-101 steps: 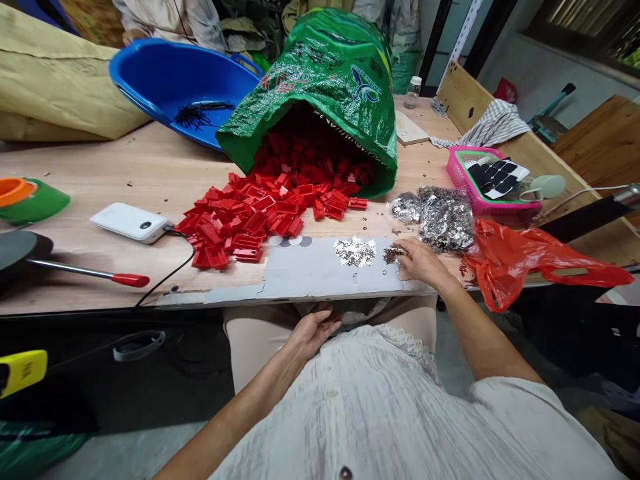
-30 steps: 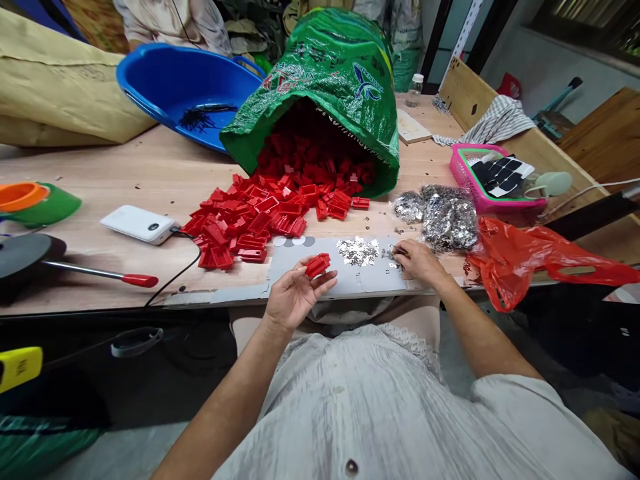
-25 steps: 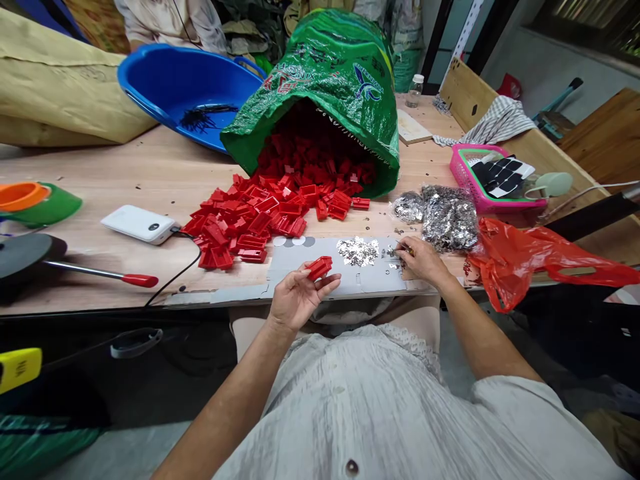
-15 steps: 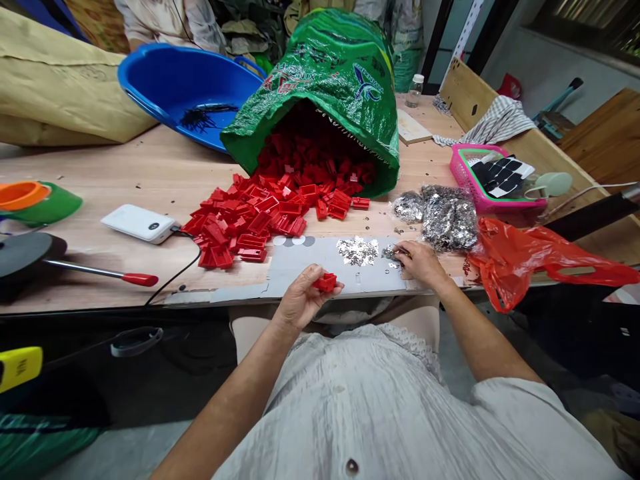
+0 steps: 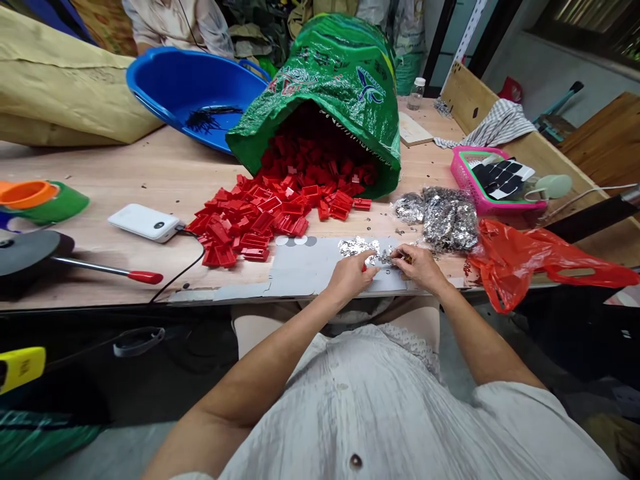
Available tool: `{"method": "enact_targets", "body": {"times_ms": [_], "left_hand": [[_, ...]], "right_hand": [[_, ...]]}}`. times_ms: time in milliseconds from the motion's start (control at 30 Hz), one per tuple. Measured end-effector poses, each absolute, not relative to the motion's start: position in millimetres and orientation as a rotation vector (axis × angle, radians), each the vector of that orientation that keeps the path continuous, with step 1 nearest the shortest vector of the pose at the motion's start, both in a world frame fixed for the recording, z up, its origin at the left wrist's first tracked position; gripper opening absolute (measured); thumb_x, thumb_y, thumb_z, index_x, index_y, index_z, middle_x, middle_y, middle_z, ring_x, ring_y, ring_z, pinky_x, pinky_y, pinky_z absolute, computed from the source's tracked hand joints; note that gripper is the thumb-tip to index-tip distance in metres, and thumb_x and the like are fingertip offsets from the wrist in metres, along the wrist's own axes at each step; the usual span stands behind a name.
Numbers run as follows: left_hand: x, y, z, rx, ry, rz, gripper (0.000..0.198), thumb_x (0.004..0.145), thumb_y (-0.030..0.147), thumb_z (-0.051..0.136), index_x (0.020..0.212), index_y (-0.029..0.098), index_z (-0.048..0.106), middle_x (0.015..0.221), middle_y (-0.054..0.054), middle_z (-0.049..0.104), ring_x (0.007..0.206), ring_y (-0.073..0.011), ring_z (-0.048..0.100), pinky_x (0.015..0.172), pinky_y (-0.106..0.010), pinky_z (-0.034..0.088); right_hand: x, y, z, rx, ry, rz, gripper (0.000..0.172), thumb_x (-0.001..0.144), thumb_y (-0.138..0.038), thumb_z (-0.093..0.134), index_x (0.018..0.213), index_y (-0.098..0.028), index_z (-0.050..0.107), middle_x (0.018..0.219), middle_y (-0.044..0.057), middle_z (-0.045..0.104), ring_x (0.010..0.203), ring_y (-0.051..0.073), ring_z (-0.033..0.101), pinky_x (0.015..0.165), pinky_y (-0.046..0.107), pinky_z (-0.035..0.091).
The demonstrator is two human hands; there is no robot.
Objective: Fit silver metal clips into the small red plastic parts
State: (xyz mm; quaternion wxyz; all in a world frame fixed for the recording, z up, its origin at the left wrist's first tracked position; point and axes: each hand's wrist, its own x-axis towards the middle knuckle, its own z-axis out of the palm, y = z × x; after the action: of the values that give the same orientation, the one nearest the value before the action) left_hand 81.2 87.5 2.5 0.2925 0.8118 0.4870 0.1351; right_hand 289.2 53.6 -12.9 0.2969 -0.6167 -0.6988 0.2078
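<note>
My left hand [image 5: 350,277] is closed around a red plastic piece, of which only a sliver shows by the thumb. It rests on the grey cardboard sheet [image 5: 305,267] at the table's near edge, close to a small heap of shiny metal bits [image 5: 356,247]. My right hand [image 5: 417,263] is just to its right, fingers pinched on something tiny among the metal bits. Both hands nearly meet. Behind them a pile of red plastic pieces [image 5: 260,217] spills from a tipped green sack [image 5: 330,87].
Clear bags of metal parts [image 5: 443,217] and an orange plastic bag [image 5: 530,260] lie to the right, with a pink basket [image 5: 493,183] behind. A white power bank [image 5: 145,222], a red-handled tool [image 5: 107,270] and a blue tub [image 5: 193,90] are on the left.
My left hand came up from my lap with a red piece, closed round it and moved right to meet my right hand. My right hand stayed at the metal bits.
</note>
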Motion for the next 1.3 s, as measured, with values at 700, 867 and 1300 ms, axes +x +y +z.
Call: {"method": "enact_targets", "body": {"times_ms": [700,867,1300], "left_hand": [[83.9,80.1,8.4,2.852,1.066,0.04,0.027,0.093,0.015,0.043,0.099,0.016,0.069,0.092,-0.013,0.066,0.092,-0.0268,0.062,0.076,-0.036,0.044],[91.7,96.7,10.9,2.779,1.201,0.056,0.027,0.094,0.023,0.046,0.109,0.019,0.068,0.097,-0.013,0.068,0.093,-0.0278,0.063,0.074,-0.035,0.045],[125.7,114.5,2.0,2.731,1.196,0.043,0.031,0.092,0.014,0.044,0.102,0.013,0.073,0.099,-0.018,0.068,0.103,-0.0294,0.062,0.081,-0.038,0.047]], "right_hand": [[304.5,46.9,-22.6,-1.751,-1.993,0.312,0.018,0.092,-0.021,0.053,0.105,-0.022,0.066,0.104,0.007,0.07,0.096,0.022,0.064,0.085,0.032,0.047],[293.6,63.0,-23.2,-1.73,-2.076,0.326,0.024,0.092,-0.02,0.055,0.113,-0.024,0.065,0.116,0.006,0.067,0.104,0.021,0.062,0.088,0.032,0.046],[297.1,58.3,-17.8,-1.888,-2.103,0.174,0.012,0.09,-0.019,0.056,0.094,-0.023,0.066,0.095,0.005,0.069,0.088,0.02,0.062,0.075,0.028,0.042]]}}
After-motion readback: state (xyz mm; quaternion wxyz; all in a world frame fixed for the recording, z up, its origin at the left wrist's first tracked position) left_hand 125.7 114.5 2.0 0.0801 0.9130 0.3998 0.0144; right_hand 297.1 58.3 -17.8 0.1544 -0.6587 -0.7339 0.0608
